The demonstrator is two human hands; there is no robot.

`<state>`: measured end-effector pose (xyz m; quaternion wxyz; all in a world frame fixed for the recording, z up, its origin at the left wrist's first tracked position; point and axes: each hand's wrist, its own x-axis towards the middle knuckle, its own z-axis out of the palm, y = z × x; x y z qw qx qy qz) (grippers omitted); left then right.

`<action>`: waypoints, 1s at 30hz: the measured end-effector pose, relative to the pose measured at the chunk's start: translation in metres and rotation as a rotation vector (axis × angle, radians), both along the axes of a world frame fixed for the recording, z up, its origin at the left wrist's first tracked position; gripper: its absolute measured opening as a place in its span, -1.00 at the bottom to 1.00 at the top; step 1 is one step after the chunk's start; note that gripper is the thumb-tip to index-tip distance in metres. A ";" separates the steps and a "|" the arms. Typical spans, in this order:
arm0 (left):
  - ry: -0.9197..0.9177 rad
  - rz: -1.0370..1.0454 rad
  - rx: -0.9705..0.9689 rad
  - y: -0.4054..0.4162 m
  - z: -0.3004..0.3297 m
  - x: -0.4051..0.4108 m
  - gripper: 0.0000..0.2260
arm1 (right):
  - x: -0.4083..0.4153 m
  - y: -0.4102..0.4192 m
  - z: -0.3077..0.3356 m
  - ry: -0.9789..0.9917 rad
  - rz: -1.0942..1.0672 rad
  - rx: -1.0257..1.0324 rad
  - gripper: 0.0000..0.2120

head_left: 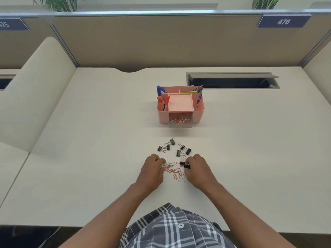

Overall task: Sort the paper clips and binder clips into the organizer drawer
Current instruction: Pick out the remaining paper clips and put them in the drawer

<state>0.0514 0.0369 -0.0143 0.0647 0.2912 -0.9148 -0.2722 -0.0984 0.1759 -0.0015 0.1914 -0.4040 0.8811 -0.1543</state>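
The left hand [152,169] curls its fingers onto the red and silver paper clips [174,171], pinching some; the right hand [198,170] pinches a black binder clip [187,166] at the heap's edge. The risk, as I judge it: linked wire clips could drag neighbours along and scatter them on the desk [89,140]. Roughly a dozen paper clips lie here (overlap blurs the count); about seven loose binder clips [180,149] sit just beyond. Farther off, the pink organizer [180,104] has its clear drawer [180,122] open, already holding paper clips.

Cream desk [89,140] backed by beige cubicle partition [161,42].
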 end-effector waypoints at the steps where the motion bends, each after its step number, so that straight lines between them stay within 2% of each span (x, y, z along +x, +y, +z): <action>1: 0.002 0.000 0.000 0.000 0.000 0.000 -0.79 | 0.001 0.001 -0.002 0.014 0.002 -0.016 -0.82; 10: 0.028 0.010 -0.011 0.001 0.000 -0.001 -0.87 | -0.018 0.008 -0.003 0.013 -0.063 -0.047 -0.88; 15: 0.038 0.012 -0.019 0.000 -0.002 -0.003 -0.89 | -0.014 0.006 0.001 0.064 -0.050 -0.106 -0.76; 20: 0.039 0.016 -0.021 0.001 -0.002 -0.003 -0.88 | -0.004 -0.006 -0.001 0.102 -0.062 -0.030 -0.74; 25: 0.041 0.018 -0.020 0.000 -0.003 -0.002 -0.89 | -0.004 -0.009 0.000 0.036 -0.106 -0.083 -0.79; 30: 0.045 0.022 -0.006 0.001 -0.002 -0.002 -0.89 | -0.020 -0.006 0.012 -0.178 -0.301 -0.246 -0.81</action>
